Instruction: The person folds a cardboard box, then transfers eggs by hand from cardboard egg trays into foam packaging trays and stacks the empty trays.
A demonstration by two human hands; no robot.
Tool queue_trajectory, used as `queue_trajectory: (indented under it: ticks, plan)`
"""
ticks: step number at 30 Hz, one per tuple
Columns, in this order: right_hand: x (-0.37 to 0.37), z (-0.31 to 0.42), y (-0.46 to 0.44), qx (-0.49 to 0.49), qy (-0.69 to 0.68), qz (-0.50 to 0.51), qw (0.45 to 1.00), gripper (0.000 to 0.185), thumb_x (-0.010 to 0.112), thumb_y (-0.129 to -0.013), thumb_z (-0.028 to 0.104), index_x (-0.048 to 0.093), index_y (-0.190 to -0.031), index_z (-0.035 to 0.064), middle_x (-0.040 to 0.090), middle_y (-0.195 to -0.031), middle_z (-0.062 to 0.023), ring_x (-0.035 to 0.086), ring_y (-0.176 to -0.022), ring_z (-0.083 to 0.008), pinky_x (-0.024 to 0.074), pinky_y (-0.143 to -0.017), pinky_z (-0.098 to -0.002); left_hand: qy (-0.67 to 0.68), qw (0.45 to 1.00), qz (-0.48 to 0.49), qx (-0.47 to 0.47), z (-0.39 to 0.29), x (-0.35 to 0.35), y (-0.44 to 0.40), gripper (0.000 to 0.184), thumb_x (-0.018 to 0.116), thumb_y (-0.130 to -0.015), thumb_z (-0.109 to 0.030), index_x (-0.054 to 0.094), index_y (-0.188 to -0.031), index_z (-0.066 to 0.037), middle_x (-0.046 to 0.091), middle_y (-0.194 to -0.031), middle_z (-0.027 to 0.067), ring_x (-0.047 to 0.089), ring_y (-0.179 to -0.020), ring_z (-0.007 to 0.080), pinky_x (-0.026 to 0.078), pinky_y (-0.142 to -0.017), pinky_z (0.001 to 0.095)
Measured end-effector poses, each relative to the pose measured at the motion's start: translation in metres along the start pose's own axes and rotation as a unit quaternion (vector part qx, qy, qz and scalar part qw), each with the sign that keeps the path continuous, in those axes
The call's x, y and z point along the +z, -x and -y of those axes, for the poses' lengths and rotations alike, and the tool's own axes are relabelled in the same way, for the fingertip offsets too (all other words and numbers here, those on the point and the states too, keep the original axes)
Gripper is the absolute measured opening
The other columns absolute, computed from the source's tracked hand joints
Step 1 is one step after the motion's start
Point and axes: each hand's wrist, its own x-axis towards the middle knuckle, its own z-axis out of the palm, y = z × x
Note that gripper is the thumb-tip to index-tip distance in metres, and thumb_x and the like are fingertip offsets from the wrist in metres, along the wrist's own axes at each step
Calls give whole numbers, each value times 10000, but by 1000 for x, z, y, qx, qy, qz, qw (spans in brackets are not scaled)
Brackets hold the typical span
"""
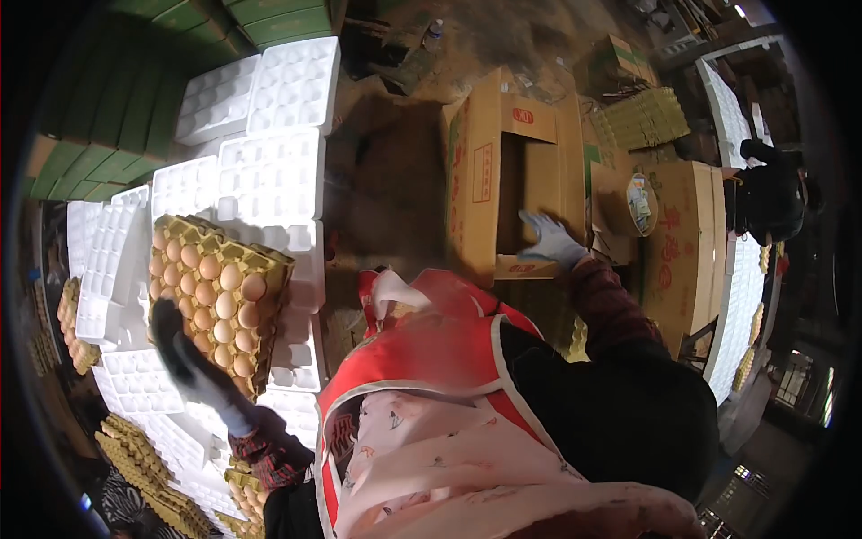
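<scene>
On the left, my left hand [187,355] wears a glove with a dark front, fingers stretched out. It is beside a pulp tray of brown eggs [220,301], overlapping its near left edge; whether it touches the tray I cannot tell. More pulp trays [202,232] show beneath the eggs. My right hand [554,241], in a pale grey glove, has its fingers apart at the near right rim of an open cardboard box [476,180]. Nothing shows in that hand. The inside of the box is dark, so its contents are hidden.
White foam egg trays [274,175] lie in stacks under and around the eggs. Green cartons [99,117] are piled behind them. Another cardboard box [687,242] and stacked pulp trays [646,117] stand to the right. A person in dark clothes [768,193] is at the far right.
</scene>
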Motion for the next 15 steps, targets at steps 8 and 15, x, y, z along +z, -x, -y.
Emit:
queue_trajectory:
  ticks: [8,15]
  plan:
    - [68,-36,-23,-135,73,66,986,236,629,-838,226,699,-1040,125,708,-974,-159,681,-899,-367,539,-792,-454,173,827,523,-114,-27,223,146,397,682,-900,-160,608,-1277,-61,662,-1226,121,659,-1079,224,518,-922,340]
    - [-278,31,101,-176,100,-185,962,349,643,-862,274,671,-1166,105,695,-1005,-158,671,-939,-319,539,-870,-408,-75,769,458,440,-103,271,172,533,661,-857,-385,573,-1315,-126,504,-1407,167,475,-1284,398,353,-1087,565]
